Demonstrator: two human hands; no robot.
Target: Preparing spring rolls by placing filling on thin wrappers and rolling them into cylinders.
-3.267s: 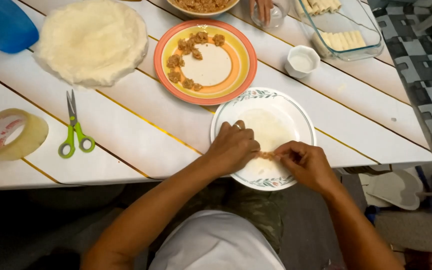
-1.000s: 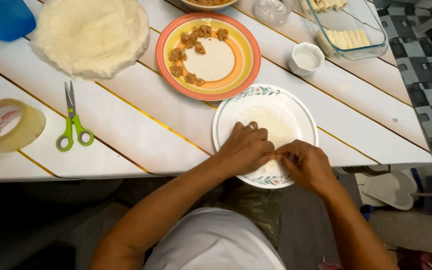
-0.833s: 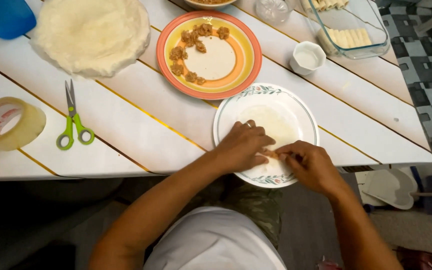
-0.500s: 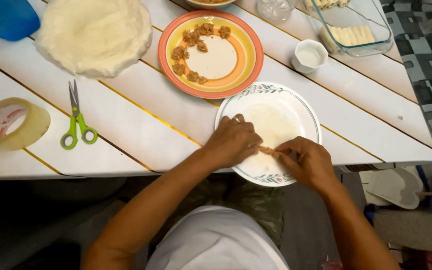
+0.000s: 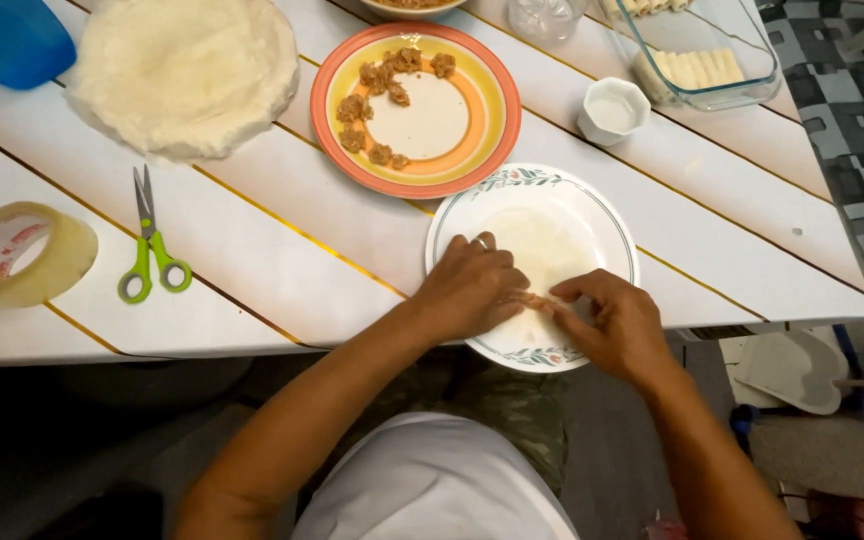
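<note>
While both hands press down on a thin, pale, translucent wrapper sheet, it lies flat in a white round plate with a green leaf rim at the near edge of the white slatted table. The left hand, a ring on one finger, lies palm down on the sheet's near side, fingers curled over a small strip of brownish filling. The right hand pinches the sheet's near edge just beside it, fingertips touching the filling. Farther in stands an orange-and-yellow round plate holding brown filling lumps. Green-handled scissors and a roll of clear tape lie towards the left edge.
</note>
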